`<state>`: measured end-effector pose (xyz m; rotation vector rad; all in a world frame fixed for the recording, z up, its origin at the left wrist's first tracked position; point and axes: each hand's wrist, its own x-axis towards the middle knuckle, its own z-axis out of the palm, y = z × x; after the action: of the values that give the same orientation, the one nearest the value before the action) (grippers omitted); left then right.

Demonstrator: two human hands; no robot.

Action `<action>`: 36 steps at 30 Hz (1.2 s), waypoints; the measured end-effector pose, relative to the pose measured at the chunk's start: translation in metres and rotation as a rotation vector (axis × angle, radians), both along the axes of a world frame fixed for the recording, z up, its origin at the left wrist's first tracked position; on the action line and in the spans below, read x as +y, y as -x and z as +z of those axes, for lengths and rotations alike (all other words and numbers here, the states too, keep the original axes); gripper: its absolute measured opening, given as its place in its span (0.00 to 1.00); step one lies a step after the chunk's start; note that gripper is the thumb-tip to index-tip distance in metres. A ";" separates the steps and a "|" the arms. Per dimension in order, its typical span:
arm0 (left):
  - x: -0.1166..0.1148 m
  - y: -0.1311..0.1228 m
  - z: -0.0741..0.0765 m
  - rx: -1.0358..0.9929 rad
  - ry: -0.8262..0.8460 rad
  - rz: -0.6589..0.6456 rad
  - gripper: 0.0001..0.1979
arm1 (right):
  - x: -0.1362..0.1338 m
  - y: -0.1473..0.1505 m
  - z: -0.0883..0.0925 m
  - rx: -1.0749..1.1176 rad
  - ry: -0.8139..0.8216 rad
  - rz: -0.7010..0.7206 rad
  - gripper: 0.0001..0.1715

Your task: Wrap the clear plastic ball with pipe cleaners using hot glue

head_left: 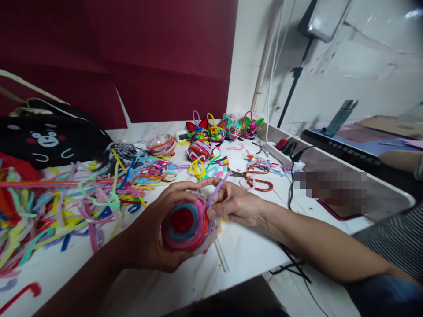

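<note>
A round ball point(182, 223) wrapped in rings of pipe cleaner, red at the centre, then blue, pink and orange, is held above the white table's front part. My left hand point(155, 224) wraps round its left side, thumb below and fingers on top. At its upper right, my right hand point(231, 203) pinches a purple pipe cleaner point(218, 188) against the ball between thumb and fingers. Just behind my right hand lie orange-handled scissors point(259, 178). A clear stick point(221, 255) rests on the table beneath the ball.
Colourful pipe cleaners point(95, 193) are heaped at left, before a black bag point(46, 136). Several cat-faced ornaments point(216, 130) and two wrapped balls point(199, 150) stand at the back. A power strip point(284, 158), cables and a phone point(343, 198) are at right, near another person's arm point(399, 160).
</note>
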<state>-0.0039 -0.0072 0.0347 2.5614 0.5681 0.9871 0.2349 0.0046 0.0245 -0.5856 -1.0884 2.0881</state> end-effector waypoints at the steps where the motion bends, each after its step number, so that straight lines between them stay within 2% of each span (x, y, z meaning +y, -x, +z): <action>1: 0.001 0.001 0.000 0.010 -0.018 0.029 0.37 | 0.000 0.001 0.000 0.009 -0.004 -0.027 0.48; 5: 0.006 0.005 -0.008 0.037 -0.061 0.174 0.33 | -0.003 0.005 0.004 0.033 -0.029 -0.188 0.51; 11: 0.007 -0.005 -0.023 -0.059 0.004 0.240 0.37 | -0.011 0.014 0.006 0.083 -0.011 -0.356 0.53; 16: 0.005 -0.011 -0.024 -0.037 -0.004 0.334 0.34 | -0.013 0.019 0.000 0.081 0.001 -0.371 0.54; 20: 0.005 -0.012 -0.023 -0.029 0.064 0.380 0.31 | -0.013 0.019 -0.005 0.042 0.001 -0.388 0.53; 27: 0.005 -0.011 -0.020 -0.042 0.065 0.384 0.29 | -0.011 0.017 -0.005 -0.010 -0.054 -0.351 0.48; 36: 0.009 -0.007 -0.031 -0.071 0.050 0.304 0.30 | -0.007 0.016 -0.003 -0.013 -0.036 -0.369 0.39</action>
<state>0.0035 0.0020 0.0035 2.4309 0.9693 1.1396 0.2193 -0.0025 0.0213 -0.7238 -0.9412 1.7440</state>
